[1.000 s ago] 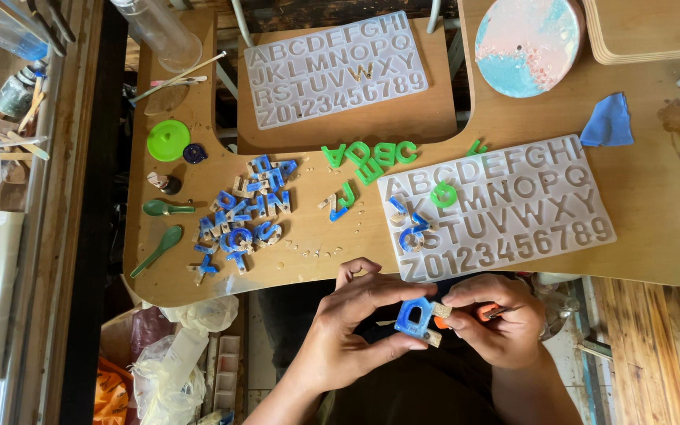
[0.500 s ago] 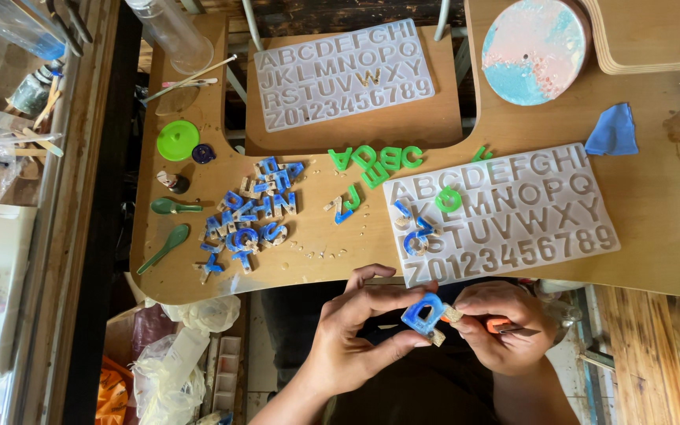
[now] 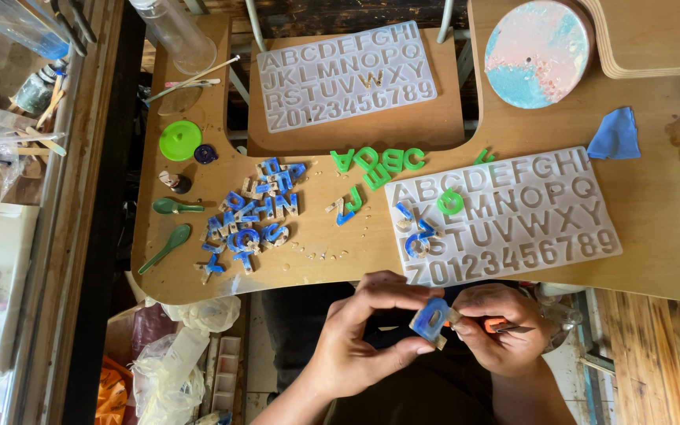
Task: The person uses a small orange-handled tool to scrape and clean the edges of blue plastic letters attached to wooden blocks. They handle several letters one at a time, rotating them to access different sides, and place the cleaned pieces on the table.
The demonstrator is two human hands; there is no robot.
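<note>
The left hand (image 3: 360, 334) was clamped on a blue letter (image 3: 432, 319), thumb below and fingers over its top, holding it just off the near edge of the tabletop (image 3: 670, 236), above the person's lap. The right hand (image 3: 497, 330) was closed around a small orange-handled tool (image 3: 505, 324), its tip against the letter's right edge. The step in hand looked like trimming or cleaning the edge of this cast piece. The next move seemed to call for a steady pinch and a slight turn of the letter so the tool could meet an uncleaned edge without slipping toward the fingers.

On the tabletop lay a pile of blue letters (image 3: 249, 216) to the left, a row of green letters (image 3: 379, 161) in the middle, and a pale alphabet mould (image 3: 513, 216) to the right with a few pieces on it. A second mould (image 3: 344, 75) sat farther back, near a round pink-and-blue disc (image 3: 537, 51) and a blue cloth (image 3: 614, 135)
</note>
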